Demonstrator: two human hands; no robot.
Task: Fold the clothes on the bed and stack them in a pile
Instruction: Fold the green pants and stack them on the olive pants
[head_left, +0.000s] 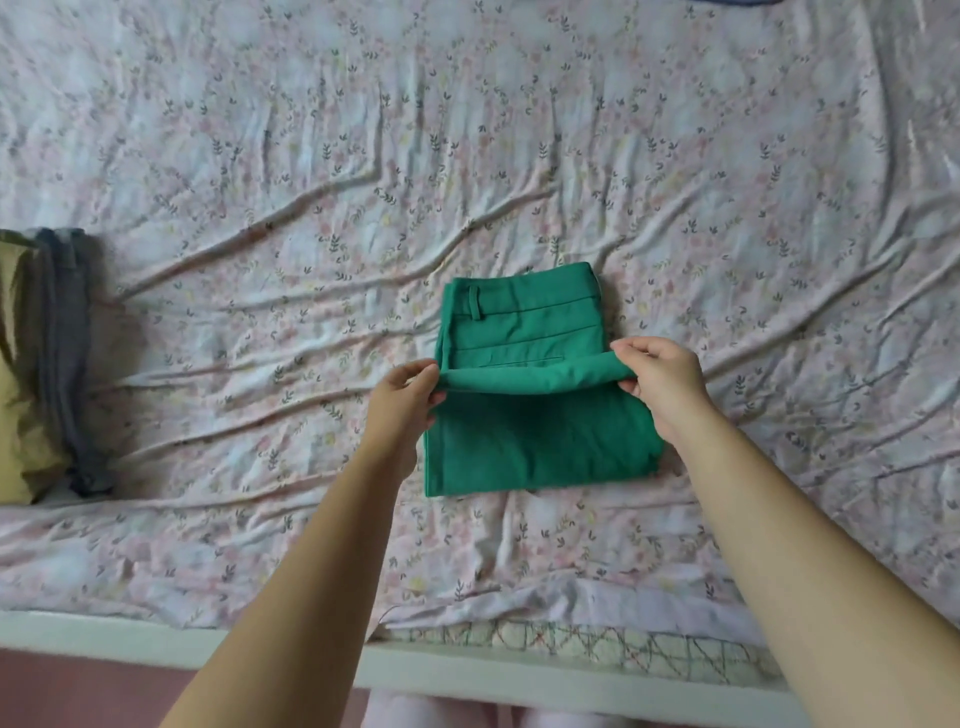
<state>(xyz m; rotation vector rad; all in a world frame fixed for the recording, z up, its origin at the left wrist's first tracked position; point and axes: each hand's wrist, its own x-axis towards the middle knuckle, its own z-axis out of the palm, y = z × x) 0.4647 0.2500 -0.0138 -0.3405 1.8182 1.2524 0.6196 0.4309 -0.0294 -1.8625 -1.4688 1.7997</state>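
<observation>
Green woven-fabric trousers (540, 447), folded into a compact rectangle, lie on the wrinkled pink-and-white floral bed sheet (519, 156), directly between and below the person's fingertips. Well apart to the left of the left fingers, at the frame's edge, stands a pile of folded olive and grey-blue clothes (36, 364). The left hand (408, 395) pinches the left end of a raised green fold, fingers above the cloth and thumb beneath. The fold spans from these fingers across to the right ones, sagging slightly in the middle. Beyond the fingertips the waistband (524, 296) lies flat, showing a belt loop (475, 304) and a slit pocket. On the near side of the fingers a smooth lower layer rests on the sheet. The right hand (662, 382) pinches the fold's right end the same way.
</observation>
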